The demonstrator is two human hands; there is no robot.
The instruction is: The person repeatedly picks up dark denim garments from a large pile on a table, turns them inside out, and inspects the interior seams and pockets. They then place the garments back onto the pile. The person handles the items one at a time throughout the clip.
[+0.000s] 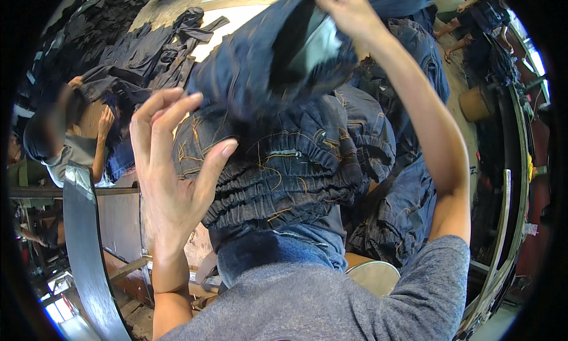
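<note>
Garment (236, 63), dark denim, over far end of denim stack (278, 190); right hand (352, 15) pinches its upper rim. Long axis slants down-left toward left hand (170, 169) (thumb and fingers spread, nothing gripped; contact unclear).

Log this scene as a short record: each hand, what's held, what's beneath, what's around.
Right hand: raised, gripping the edge of a dark denim garment
Left hand: open, thumb and fingers apart, near the garment; contact unclear
Held item: blurred, pale inside showing through its opening
Beneath: denim stack with gathered edges and loose orange threads
Upper left: heap of dark clothes
Left side: co-worker handling dark cloth
Right side: brown round container
</note>
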